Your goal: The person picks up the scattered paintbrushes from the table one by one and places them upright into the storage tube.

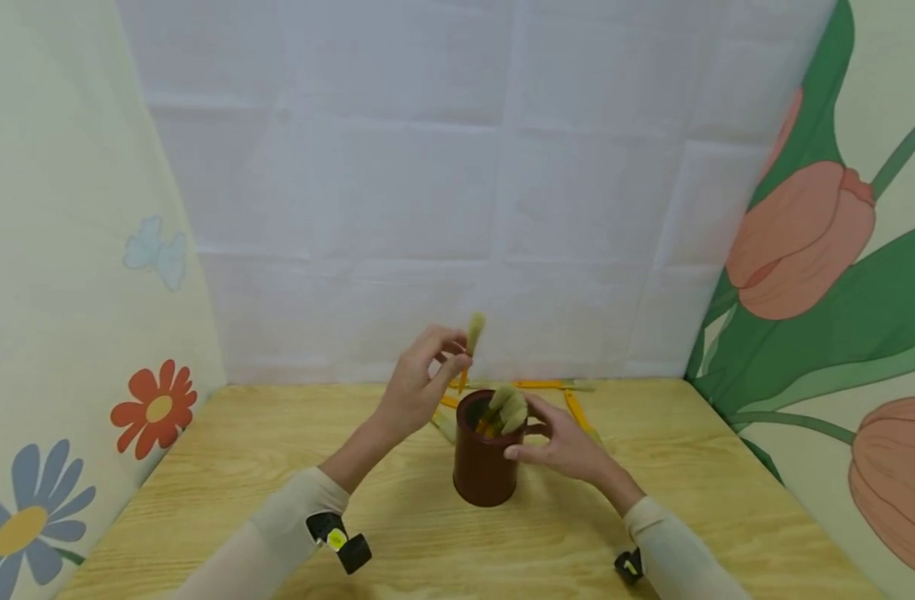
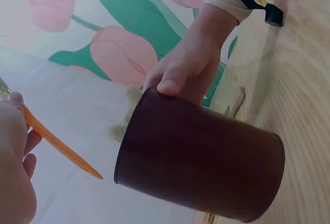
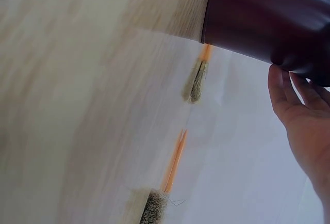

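Left hand (image 1: 426, 379) pinches orange brush (image 1: 476, 333), fuzzy end up, near brown cup (image 1: 485, 468). Right hand (image 1: 566, 443) grips cup near rim. Cup stands on tabletop (image 1: 277, 467), midway between side edges, brushes (image 1: 512, 408) inside. Loose brushes (image 1: 540, 385) near far edge.

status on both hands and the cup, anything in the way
Left hand: pinching a brush, orange end down. Right hand: holding the cup near its rim. Cup upright; brushes inside crowd the right of its mouth.

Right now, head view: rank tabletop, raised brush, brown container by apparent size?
Largest to smallest:
1. Tabletop
2. Brown container
3. Raised brush, clearly slimmer than the container, though fingers hide part of it
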A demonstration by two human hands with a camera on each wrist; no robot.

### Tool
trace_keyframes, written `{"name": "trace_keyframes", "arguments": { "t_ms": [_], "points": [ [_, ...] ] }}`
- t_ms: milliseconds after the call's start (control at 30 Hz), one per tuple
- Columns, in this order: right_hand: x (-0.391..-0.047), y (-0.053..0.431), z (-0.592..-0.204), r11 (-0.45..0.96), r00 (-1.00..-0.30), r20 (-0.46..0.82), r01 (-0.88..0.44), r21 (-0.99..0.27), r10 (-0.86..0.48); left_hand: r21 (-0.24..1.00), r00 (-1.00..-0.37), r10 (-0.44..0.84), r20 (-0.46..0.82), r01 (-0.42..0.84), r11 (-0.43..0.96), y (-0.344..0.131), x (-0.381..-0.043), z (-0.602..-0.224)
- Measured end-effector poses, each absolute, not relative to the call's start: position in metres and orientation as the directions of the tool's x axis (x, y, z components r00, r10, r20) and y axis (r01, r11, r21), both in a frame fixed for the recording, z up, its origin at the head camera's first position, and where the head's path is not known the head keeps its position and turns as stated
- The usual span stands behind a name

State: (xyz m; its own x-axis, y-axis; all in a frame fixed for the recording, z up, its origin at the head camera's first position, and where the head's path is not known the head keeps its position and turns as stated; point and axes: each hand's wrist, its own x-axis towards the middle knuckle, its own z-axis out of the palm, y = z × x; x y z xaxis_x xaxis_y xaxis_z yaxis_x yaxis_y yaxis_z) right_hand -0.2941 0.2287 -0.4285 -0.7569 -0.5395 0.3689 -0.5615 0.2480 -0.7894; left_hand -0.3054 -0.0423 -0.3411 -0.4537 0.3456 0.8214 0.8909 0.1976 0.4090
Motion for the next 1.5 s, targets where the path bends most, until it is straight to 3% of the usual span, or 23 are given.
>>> {"name": "trace_keyframes", "arguments": {
  "t_ms": [200, 633, 967, 1500],
  "points": [
    [-0.295, 0.23, -0.429, 0.24, -0.749, 0.374, -0.569, -0.787, -0.547, 0.464, -0.487, 0.306, 0.818, 0.873, 0.15, -0.033, -0.304, -0.347],
    [-0.296, 0.228, -0.427, 0.244, -0.763, 0.354, -0.545, -0.802, -0.541, 0.637, -0.654, 0.402, 0.641, 0.745, 0.198, -0.031, -0.307, -0.37],
    [-0.296, 0.231, -0.429, 0.242, -0.747, 0.369, -0.568, -0.787, -0.553, 0.562, -0.638, 0.487, 0.596, 0.765, 0.314, -0.032, -0.313, -0.384],
    [-0.296, 0.231, -0.429, 0.27, -0.751, 0.361, -0.571, -0.775, -0.552, 0.592, -0.684, 0.531, 0.499, 0.717, 0.367, -0.038, -0.318, -0.392]
  ]
}}
